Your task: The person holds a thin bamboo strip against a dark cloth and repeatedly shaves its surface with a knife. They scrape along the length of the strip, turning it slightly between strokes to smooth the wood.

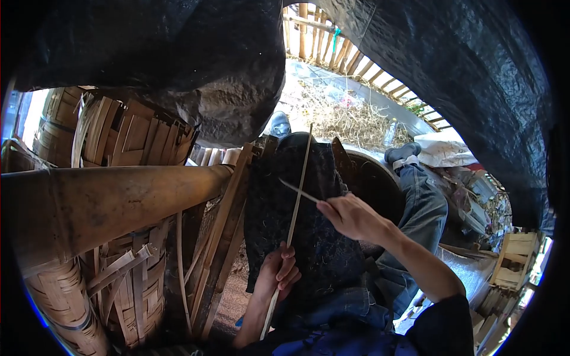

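Observation:
My left hand [276,273] is closed round the lower part of a long thin bamboo strip [294,215]. The strip runs up and slightly right over a dark cloth [270,219] spread across my lap, its lower end near my body. In my right hand [356,218] is a knife, held with the thumb stretched along it. The narrow knife blade [291,186] points left and crosses the strip in this view, well above my left hand. The knife's handle is hidden inside my fingers. Small pale shavings dot the cloth.
A thick bamboo pole [124,199] juts in from the left, close to my lap. Woven bamboo baskets [62,299] stand below and behind it. Dark plastic sheeting [160,47] hangs overhead. Dry straw [338,118] covers the ground ahead, near a plastic bottle [390,132].

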A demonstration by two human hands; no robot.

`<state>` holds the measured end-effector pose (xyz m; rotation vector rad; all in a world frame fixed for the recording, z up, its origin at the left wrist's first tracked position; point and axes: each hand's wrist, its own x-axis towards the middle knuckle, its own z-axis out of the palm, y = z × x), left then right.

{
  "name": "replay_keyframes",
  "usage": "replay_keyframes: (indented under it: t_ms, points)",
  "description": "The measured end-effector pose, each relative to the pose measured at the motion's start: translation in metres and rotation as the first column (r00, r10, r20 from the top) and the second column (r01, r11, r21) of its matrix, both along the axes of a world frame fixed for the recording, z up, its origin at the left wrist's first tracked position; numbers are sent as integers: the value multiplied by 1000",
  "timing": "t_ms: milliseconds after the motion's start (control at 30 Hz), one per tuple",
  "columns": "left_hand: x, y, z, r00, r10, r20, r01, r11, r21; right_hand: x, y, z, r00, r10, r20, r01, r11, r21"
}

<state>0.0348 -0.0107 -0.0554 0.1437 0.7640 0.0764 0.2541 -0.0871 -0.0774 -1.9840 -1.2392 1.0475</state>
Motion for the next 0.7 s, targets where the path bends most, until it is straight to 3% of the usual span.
replay_keyframes:
  t_ms: [233, 433, 633, 700]
  points:
    - [2, 1, 0, 999, 51, -16, -52, 994, -96, -6, -6, -4, 987, -49, 153, 40, 997, 63]
    - [4, -4, 0, 998, -31, -49, 33, 999, 41, -9, 0, -4, 973, -18, 228, 4, 998, 59]
    - [5, -4, 0, 998, 14, -67, -11, 999, 34, -6, 7, -6, 955, -72, 289, 41, 993, 111]
    - [6, -5, 1, 998, 3, -70, 1, 999, 51, -10, 8, -4, 956, -53, 288, 39, 998, 54]
